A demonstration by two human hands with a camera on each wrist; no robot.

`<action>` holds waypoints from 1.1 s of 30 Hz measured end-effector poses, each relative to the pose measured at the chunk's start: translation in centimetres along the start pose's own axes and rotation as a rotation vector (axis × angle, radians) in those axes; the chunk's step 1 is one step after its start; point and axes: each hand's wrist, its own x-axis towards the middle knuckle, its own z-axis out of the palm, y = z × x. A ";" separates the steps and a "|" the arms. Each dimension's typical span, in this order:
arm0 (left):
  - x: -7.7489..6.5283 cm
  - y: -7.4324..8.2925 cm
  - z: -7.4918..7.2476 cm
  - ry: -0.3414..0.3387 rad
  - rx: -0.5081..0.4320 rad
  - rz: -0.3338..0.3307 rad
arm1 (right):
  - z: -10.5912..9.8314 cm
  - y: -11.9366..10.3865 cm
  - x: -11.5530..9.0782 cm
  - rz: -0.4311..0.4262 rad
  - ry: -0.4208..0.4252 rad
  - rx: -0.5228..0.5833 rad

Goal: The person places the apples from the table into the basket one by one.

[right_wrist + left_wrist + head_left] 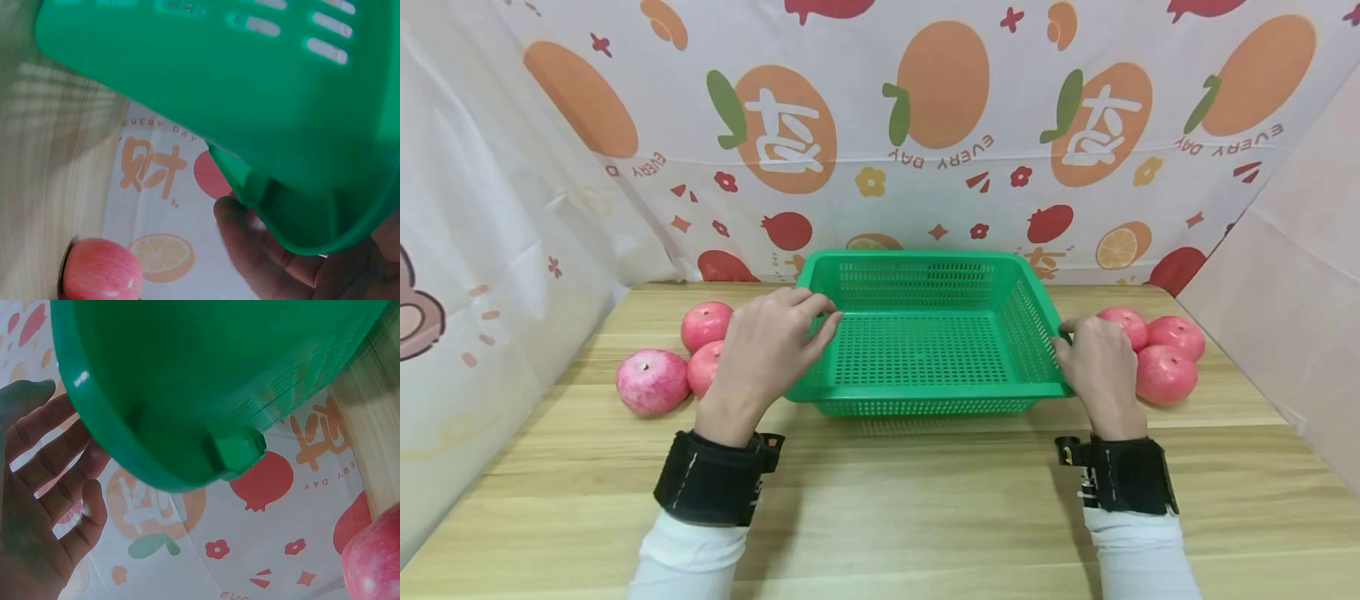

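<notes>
A green plastic basket (925, 392) with slotted sides sits at the middle of the table. My left hand (775, 342) is at its left end, overlapping the rim in the head view. In the left wrist view, the loosely bent fingers (56, 444) show beside the basket's rim (94, 425), with the thumb apart from it. On the other end, my right hand (1097, 367) grips the rim, and its fingers (250, 250) curl under the edge in the right wrist view. Both hands have palms partly hidden in the head view.
Left of the basket lie two pinkish-red apples (706, 325) and a mottled pink round fruit (652, 382); the left forearm stands close by. Several more apples (1167, 375) cluster beyond the right hand. A fruit-print curtain (865, 208) hangs behind the wooden table (925, 517).
</notes>
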 end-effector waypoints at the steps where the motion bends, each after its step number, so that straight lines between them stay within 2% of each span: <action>1: 0.0 0.0 0.0 -0.001 -0.001 -0.003 | 0.0 0.1 0.0 -0.001 -0.005 -0.001; 6: -0.2 -0.2 -0.2 -0.004 -0.002 -0.017 | 0.1 0.3 -0.1 -0.013 -0.003 0.016; 9: -0.3 -0.8 -0.7 0.019 -0.010 -0.033 | 0.2 0.3 -0.1 -0.025 0.006 0.029; 12: -0.6 -1.9 -1.3 0.036 -0.013 -0.087 | 0.2 0.3 0.0 -0.032 0.011 0.040; 14: -0.9 -2.9 -1.9 0.024 -0.013 -0.156 | 0.2 0.3 0.1 -0.033 0.011 0.045; 18: -1.8 -4.7 -3.2 -0.039 -0.023 -0.347 | 0.1 0.3 0.2 -0.034 0.012 0.049; 21: -2.6 -5.8 -3.9 -0.067 -0.022 -0.455 | 0.0 0.4 0.2 -0.029 0.008 0.049; 25: -3.5 -7.0 -4.5 -0.126 -0.009 -0.535 | 0.1 0.5 0.2 -0.018 -0.003 0.054; 30: -4.7 -8.1 -5.1 -0.288 0.002 -0.597 | 0.2 0.5 0.2 -0.026 0.004 0.054; 33: -5.3 -8.7 -5.2 -0.351 0.005 -0.618 | 0.2 0.6 0.2 -0.039 0.011 0.055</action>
